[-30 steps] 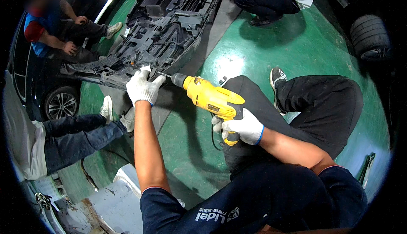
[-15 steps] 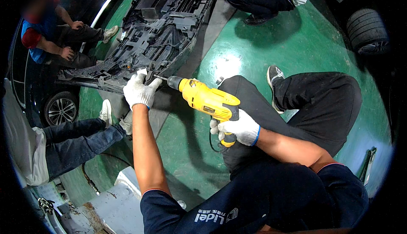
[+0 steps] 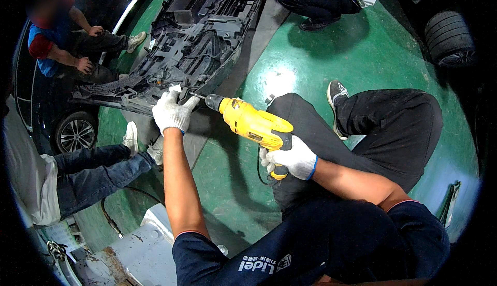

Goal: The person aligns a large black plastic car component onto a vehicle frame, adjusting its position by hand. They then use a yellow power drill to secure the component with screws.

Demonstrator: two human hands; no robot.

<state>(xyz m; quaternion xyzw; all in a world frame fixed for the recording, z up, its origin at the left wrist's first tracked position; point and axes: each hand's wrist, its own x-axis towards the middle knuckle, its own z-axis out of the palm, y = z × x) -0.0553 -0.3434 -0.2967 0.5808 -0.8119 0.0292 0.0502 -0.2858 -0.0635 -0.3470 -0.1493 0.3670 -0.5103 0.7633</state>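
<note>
A yellow-and-black corded power drill (image 3: 254,124) is gripped by my right hand (image 3: 293,157) in a white knit glove, fingers wrapped round its handle. Its dark chuck (image 3: 213,101) points left and away from me, the bit's tip close to the edge of a black car bumper (image 3: 212,61). At that edge my left hand (image 3: 172,113), also gloved, has its fingers curled over the bumper's near end, with the thumb next to the bit. A small white piece (image 3: 176,88) shows just beyond these fingers. Whether the bit touches the bumper I cannot tell.
People sit or crouch around: one in a blue vest (image 3: 45,48) at far left, one in jeans (image 3: 98,177) at left, another (image 3: 316,1) at the top. A black car with a wheel (image 3: 75,133) stands left. Loose tyres (image 3: 449,37) lie far right. A hose (image 3: 107,218) crosses the green floor.
My hands and the drill have shifted very slightly to the right in the picture. The grips on the drill and the bumper look the same.
</note>
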